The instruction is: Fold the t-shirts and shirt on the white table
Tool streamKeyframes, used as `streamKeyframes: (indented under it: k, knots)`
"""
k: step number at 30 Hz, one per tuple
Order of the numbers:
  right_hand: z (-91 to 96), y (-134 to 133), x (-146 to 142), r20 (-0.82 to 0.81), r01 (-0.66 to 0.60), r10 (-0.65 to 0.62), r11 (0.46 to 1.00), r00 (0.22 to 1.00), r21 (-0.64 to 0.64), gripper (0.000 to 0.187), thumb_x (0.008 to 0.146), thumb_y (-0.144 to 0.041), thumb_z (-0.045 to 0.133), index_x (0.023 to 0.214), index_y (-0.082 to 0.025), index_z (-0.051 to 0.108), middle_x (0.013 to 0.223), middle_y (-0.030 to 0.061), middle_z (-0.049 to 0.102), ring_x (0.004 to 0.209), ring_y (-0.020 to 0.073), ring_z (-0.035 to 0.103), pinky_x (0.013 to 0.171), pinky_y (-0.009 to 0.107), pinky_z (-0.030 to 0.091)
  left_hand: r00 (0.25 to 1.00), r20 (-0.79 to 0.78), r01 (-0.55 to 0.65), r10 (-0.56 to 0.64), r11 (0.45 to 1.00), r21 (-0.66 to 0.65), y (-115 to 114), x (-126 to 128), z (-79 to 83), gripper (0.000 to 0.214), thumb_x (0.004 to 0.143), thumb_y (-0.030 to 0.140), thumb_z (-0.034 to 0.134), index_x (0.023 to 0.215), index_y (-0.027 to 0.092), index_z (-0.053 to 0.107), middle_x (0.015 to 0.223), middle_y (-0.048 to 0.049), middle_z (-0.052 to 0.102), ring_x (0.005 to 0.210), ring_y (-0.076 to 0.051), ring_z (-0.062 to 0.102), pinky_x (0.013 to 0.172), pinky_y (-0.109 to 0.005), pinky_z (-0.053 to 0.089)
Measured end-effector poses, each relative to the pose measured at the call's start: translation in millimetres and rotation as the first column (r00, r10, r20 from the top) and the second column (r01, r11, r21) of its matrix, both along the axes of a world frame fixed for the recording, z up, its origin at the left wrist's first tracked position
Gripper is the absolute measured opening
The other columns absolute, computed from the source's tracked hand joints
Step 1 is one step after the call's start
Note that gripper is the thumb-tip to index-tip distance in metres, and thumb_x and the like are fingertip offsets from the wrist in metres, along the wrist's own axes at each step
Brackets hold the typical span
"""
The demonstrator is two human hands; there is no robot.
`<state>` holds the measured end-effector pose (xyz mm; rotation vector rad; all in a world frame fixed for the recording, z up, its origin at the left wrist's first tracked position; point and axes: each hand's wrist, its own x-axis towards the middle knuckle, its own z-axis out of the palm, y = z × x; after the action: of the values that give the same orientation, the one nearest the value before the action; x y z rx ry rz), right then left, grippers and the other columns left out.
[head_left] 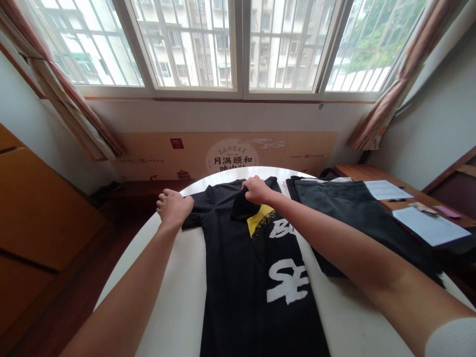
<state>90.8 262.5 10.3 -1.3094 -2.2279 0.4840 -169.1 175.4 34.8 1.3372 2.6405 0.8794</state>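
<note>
A black T-shirt (238, 277) with a yellow patch and large white lettering lies lengthwise on the white round table (171, 297). Its printed front is partly folded, so only part of the lettering shows. My left hand (174, 206) is closed at the end of the left-hand sleeve, which stretches out sideways. Near the collar, my right hand (256, 190) pinches a bunched piece of the same shirt, slightly lifted above the yellow patch. My right forearm crosses over the shirt's right edge and hides part of the letters.
To the right, a stack of dark folded garments (349, 218) lies on the table. Beyond it, a wooden desk (357, 173) bears white papers (427, 225) and a pen. A printed cardboard panel (148, 148) leans under the window, between tied curtains (386, 109). A wooden cabinet (44, 238) stands left.
</note>
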Motion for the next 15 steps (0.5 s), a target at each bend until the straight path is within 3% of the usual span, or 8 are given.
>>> streamKeyframes:
  k: [1,3,5,7,9,12,15]
  knots:
    - [5.3,2.3,5.6,-0.039,0.007,-0.008,1.000,0.999,-0.002,0.018,0.062,-0.008,0.063,0.074,-0.020,0.070,0.091,0.0106,0.070,0.107,0.0333,0.056,0.093,0.041,0.046,0.997,-0.066,0.035,-0.037,0.999,-0.029,-2.9,9.1,6.3,0.065,0.078,0.024,0.062,0.136,-0.003,0.050,0.143,-0.0365,0.053,0.135,-0.049,0.053,0.111,-0.055,0.045]
    - [17.4,7.4,20.5,-0.139,0.025,-0.028,0.999,0.990,-0.022,0.014,0.061,-0.010,0.058,0.069,-0.020,0.064,0.083,0.0074,0.067,0.095,0.0276,0.057,0.085,0.037,0.045,0.967,-0.113,0.220,-0.227,0.973,-0.073,-9.6,31.2,19.2,0.050,0.085,0.029,0.058,0.129,0.003,0.058,0.136,-0.0291,0.061,0.129,-0.043,0.059,0.108,-0.048,0.047]
    - [30.1,12.4,40.0,-0.254,0.044,-0.060,0.997,0.965,-0.067,0.012,0.059,-0.013,0.053,0.067,-0.020,0.060,0.075,0.0038,0.064,0.081,0.0217,0.056,0.076,0.033,0.045,0.879,-0.027,0.470,-0.476,0.874,-0.124,-19.6,57.0,29.7,0.038,0.090,0.034,0.054,0.118,0.011,0.065,0.120,-0.0194,0.070,0.113,-0.035,0.067,0.097,-0.040,0.052]
    - [41.7,15.7,63.4,-0.364,0.064,-0.109,0.989,0.925,-0.134,0.012,0.058,-0.017,0.049,0.066,-0.020,0.057,0.068,0.0015,0.059,0.071,0.0182,0.054,0.070,0.031,0.045,0.736,0.129,0.676,-0.665,0.707,-0.207,-35.1,84.6,36.2,0.037,0.093,0.045,0.051,0.109,0.016,0.068,0.106,-0.0130,0.075,0.098,-0.030,0.071,0.084,-0.035,0.053]
    - [51.2,16.6,88.7,-0.452,0.085,-0.173,0.974,0.875,-0.208,0.012,0.056,-0.020,0.048,0.066,-0.021,0.055,0.063,0.0004,0.057,0.066,0.0168,0.053,0.067,0.030,0.046,0.611,0.243,0.785,-0.754,0.536,-0.311,-57.9,112.5,40.1,0.051,0.095,0.060,0.047,0.104,0.017,0.072,0.104,-0.0125,0.077,0.092,-0.030,0.072,0.078,-0.036,0.053]
    - [60.7,14.2,125.3,-0.530,0.118,-0.264,0.949,0.806,-0.292,0.012,0.053,-0.021,0.050,0.065,-0.022,0.053,0.060,0.0015,0.058,0.062,0.0169,0.055,0.063,0.030,0.048,0.466,0.292,0.841,-0.835,0.315,-0.439,-104.4,150.4,46.5,0.074,0.091,0.079,0.037,0.097,0.018,0.077,0.106,-0.0162,0.078,0.093,-0.034,0.073,0.081,-0.039,0.053]
    - [64.8,10.6,156.1,-0.594,0.134,-0.354,0.914,0.723,-0.382,0.012,0.054,-0.020,0.052,0.065,-0.021,0.055,0.064,0.0062,0.066,0.063,0.0189,0.060,0.061,0.030,0.051,0.294,0.432,0.858,-0.852,0.036,-0.512,-153.9,180.1,49.8,0.089,0.083,0.093,0.032,0.084,0.017,0.079,0.092,-0.0193,0.078,0.087,-0.037,0.075,0.075,-0.041,0.054]
